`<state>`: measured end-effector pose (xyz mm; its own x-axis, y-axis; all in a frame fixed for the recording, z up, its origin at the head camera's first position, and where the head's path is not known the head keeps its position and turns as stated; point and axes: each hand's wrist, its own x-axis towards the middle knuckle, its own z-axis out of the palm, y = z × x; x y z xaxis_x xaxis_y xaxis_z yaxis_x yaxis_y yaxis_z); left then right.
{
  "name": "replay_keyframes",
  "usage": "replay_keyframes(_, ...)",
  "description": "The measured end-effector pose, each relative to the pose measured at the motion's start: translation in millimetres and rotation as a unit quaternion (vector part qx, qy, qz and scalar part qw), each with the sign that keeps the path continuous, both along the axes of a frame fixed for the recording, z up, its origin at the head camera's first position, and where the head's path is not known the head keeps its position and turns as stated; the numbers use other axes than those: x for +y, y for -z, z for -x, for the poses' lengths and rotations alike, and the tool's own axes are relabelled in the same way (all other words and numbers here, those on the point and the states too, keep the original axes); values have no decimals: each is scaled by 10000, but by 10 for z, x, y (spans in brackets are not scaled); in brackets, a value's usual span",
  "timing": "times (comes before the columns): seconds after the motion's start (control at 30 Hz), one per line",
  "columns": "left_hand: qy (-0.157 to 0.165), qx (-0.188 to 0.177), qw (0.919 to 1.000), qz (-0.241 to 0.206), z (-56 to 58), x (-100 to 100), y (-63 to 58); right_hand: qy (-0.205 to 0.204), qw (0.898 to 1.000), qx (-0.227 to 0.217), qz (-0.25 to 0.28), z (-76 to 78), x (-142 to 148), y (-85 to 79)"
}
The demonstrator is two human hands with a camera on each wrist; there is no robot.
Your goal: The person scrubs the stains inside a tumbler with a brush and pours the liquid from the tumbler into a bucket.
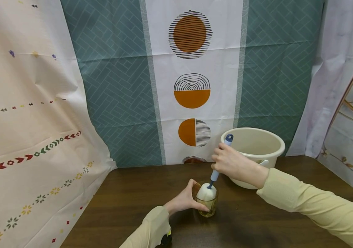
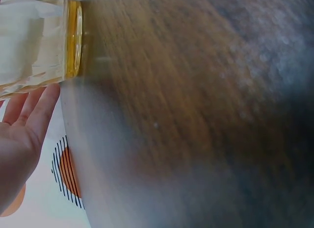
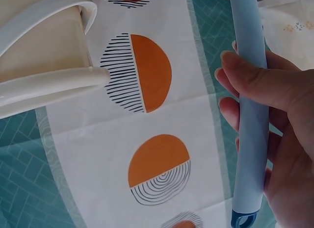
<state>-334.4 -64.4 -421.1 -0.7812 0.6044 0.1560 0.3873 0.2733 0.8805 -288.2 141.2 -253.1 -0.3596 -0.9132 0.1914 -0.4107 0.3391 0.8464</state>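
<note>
An amber glass stands on the brown table, and my left hand grips it with thumb and fingers on either side. My right hand holds a sponge cup brush by its light blue handle, which slants down into the glass. The brush's white sponge head fills the mouth of the glass, partly above the rim. In the left wrist view the sponge shows pale through the glass, with fingers along its side. The right wrist view has the fingers wrapped round the handle.
A cream bucket with a white carry handle stands behind my right forearm, near the back of the table. A patterned cloth hangs behind the table, and more cloth hangs at both sides.
</note>
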Motion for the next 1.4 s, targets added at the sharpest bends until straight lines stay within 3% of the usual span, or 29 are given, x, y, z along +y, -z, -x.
replay_keyframes(0.23,15,80,10000,21,-1,-7,-3,-284,9991,111,278,29,20,-12)
replay_keyframes(0.87,-18,103,9999,-20,-5,1,1,22,9997,-33,237,-12,28,-66)
replay_keyframes(1.4,-29,82,9999,52,1,7,11,-60,9994,43,344,-30,51,-110)
